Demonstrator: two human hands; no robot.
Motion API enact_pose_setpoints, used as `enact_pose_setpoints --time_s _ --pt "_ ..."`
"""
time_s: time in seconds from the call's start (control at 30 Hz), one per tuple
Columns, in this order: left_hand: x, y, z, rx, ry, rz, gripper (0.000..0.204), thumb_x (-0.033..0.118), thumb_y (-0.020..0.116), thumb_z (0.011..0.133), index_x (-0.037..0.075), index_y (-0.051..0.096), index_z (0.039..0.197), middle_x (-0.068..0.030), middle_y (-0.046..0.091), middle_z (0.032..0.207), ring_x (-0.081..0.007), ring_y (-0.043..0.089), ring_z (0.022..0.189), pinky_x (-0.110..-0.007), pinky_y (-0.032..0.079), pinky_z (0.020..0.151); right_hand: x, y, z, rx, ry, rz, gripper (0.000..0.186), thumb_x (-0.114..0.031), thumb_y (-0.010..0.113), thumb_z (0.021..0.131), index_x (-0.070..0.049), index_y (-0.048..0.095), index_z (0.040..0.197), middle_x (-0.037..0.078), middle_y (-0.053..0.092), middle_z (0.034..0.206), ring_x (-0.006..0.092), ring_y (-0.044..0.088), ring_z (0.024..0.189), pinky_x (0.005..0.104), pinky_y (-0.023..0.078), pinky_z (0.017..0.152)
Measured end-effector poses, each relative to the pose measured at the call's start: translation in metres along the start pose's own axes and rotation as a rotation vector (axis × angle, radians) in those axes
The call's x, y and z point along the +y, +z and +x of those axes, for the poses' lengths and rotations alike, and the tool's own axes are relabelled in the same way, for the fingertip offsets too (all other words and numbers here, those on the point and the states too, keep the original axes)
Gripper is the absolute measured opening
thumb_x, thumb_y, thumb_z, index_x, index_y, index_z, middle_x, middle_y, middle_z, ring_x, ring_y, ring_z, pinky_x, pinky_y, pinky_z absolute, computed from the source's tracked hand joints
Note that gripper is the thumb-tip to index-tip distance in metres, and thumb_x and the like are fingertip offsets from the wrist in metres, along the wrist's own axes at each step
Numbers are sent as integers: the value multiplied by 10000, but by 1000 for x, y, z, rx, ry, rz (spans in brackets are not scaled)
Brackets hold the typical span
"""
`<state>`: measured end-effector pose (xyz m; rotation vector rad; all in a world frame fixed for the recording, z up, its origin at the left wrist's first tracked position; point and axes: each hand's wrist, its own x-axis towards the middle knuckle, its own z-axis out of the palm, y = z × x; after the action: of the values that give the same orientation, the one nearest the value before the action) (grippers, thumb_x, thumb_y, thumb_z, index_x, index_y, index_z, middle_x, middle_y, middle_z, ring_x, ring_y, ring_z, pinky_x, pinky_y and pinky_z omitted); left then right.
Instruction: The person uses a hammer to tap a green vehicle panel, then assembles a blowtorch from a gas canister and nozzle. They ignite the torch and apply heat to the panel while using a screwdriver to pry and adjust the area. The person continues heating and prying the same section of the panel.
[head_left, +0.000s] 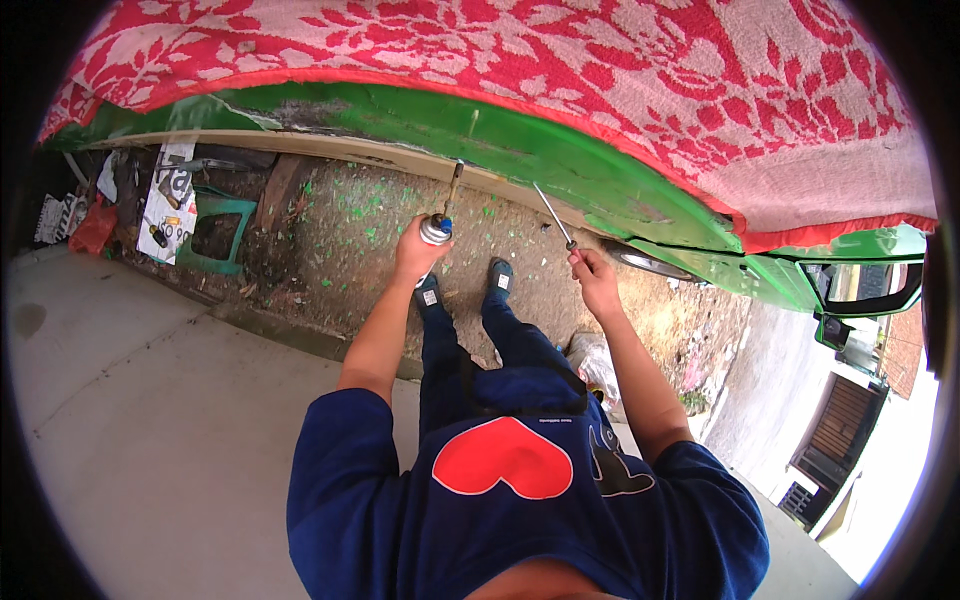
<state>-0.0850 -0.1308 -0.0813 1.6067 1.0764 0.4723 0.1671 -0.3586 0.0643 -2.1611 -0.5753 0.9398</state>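
Observation:
My left hand [416, 250] grips a canister torch [436, 228] with a silver top, a blue head and a long metal nozzle pointing up toward the lower edge of a green vehicle body panel [390, 115]. My right hand [592, 272] holds a long, thin screwdriver-like tool [552, 214] by its dark handle, its tip at or near that same edge; contact is unclear. A pale strip [380, 147] runs along under the panel, whose paint is scuffed in places. A red-and-pink floral cloth [600, 50] drapes over the vehicle above.
At left lie a green plastic stool [232, 240], a printed white board [170, 185] and a red bag [92, 225]. A wheel [650, 262] and side mirror [833, 332] are at right, a gate [840, 430] beyond. My feet stand on dirt with green flakes, a plastic bag [590, 360] beside them.

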Motion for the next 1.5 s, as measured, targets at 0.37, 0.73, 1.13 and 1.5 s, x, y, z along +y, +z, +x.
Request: enact_pose_setpoints --time_s 0.37,0.73,1.13,1.5 --pt "-8 2 -1 3 -43 65 736 272 901 633 24 566 1240 -164 703 1080 -306 685 1013 -392 529 869 -9 10 1 -43 -4 -15 269 -218 609 987 12 635 1124 -21 541 756 74 495 713 239 415 675" --pt "-6 4 -2 4 -65 36 712 268 896 635 43 577 1231 -149 703 1096 -299 683 1024 -389 530 874 4 6 3 -48 16 -62 272 -234 601 987 4 638 1114 -17 538 750 79 497 711 246 418 680" --pt "-1 2 -1 10 -71 51 686 261 891 641 40 587 1214 -151 702 1092 -300 682 1019 -391 530 870 -3 6 1 -42 7 -35 260 -235 605 984 0 640 1091 -22 532 741 75 481 703 242 397 660" --pt "15 1 -17 -98 -36 110 715 233 907 632 26 570 1228 -155 703 1079 -264 692 1005 -380 539 868 -3 -6 -17 10 45 -5 253 -231 615 979 0 638 1080 -16 545 750 77 496 706 243 408 663"
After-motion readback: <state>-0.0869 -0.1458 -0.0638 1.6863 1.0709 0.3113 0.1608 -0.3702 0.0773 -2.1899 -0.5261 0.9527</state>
